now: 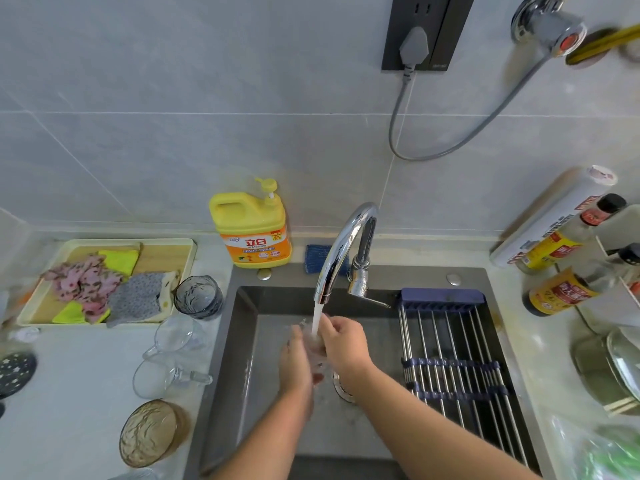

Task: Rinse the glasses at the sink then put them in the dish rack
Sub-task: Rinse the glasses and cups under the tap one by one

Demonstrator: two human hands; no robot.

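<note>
Two hands are closed on one clear glass, which is held low in the sink, directly under the stream from the tap. The lower body of the glass is wrapped by the left hand, fingers curled round it. The upper part, near the rim where the water strikes, is gripped by the curled fingers of the right hand. Whether any fingertip is inside the mouth cannot be told through the spray.

Four more glasses are seen on the desk, well to the left of the left fingers: a dark tumbler, two clear mugs and an amber glass. The dish rack is laid across the sink just to the right of the right fingers.

With so many glasses waiting, the task is judged to be at an early stage. For a good rinse, the mouth should be tipped toward the stream so that the inside is flushed, and the glass turned by the left fingers while the rim is rubbed by the right. Wet glass is likely to be slippery, so a firm hold on the body is advised, with the work kept low over the basin. Water should be emptied out before the glass is carried rightward and set mouth down on the bars.
</note>
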